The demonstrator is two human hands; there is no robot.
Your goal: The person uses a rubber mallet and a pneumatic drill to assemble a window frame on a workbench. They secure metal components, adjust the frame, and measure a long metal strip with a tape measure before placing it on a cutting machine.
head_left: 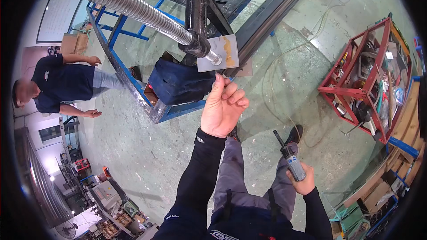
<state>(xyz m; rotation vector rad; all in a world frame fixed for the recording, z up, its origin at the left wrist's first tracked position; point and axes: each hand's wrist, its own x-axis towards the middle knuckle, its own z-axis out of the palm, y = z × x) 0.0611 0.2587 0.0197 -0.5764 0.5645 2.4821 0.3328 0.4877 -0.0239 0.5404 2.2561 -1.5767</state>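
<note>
My left hand is raised just below a square light metal plate with a yellowish smear. Its fingers are curled in toward the thumb; whatever they pinch, if anything, is hidden. A thick threaded metal rod slants down through a black collar, its thinner end meeting the plate. Beside that hand, dark blue cloth drapes over the blue frame's corner. Lower down, my right hand is wrapped round a grey handheld power tool, its narrow dark tip pointing up and away from me.
Long dark steel beams rest across a blue metal frame. At the right stands a red rack full of tools. A thin hose loops over the green floor. Another person stands at the left, both hands apart from mine.
</note>
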